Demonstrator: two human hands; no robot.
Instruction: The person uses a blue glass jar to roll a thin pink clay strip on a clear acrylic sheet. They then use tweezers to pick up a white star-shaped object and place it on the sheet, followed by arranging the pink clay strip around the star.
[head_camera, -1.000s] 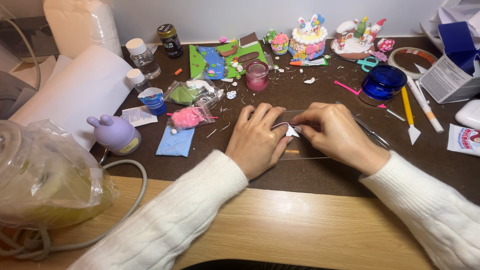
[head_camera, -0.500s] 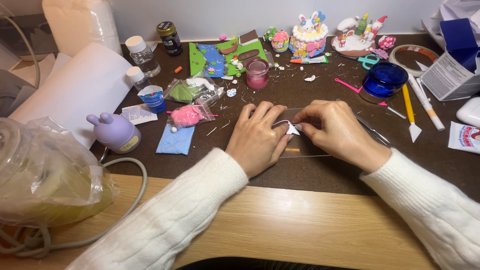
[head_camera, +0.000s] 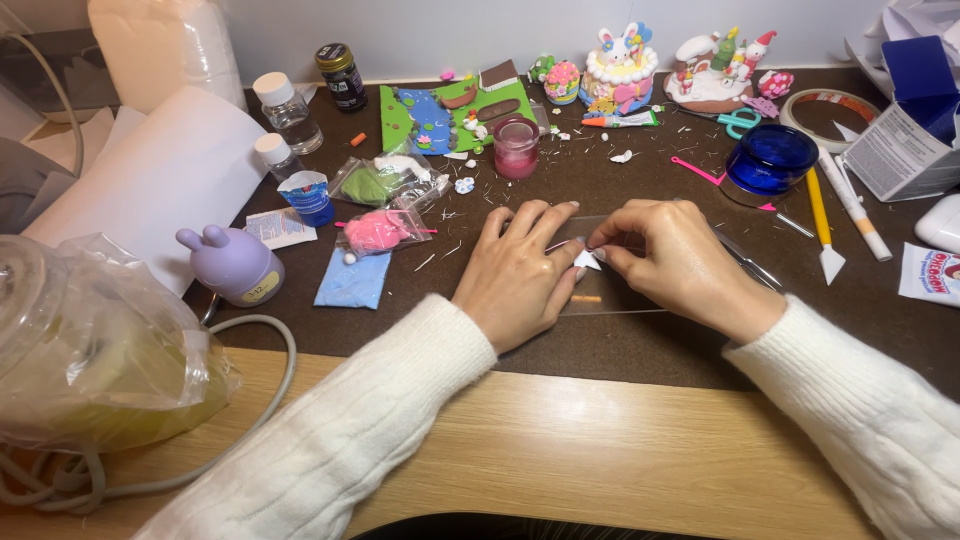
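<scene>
While both hands stay bunched over the clear sheet (head_camera: 620, 285) as half a second ago, little has shifted: the right hand (head_camera: 680, 262) pinches the white bit (head_camera: 586, 260) at its fingertips, and the left hand (head_camera: 520, 272) lies curled beside it, fingertips touching, mid-tabletop (head_camera: 640, 350).

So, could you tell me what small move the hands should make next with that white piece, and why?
Probably keep pinching and shaping it in place: the left hand and right hand meet fingertip to fingertip on the small white piece, over the clear sheet.
</scene>
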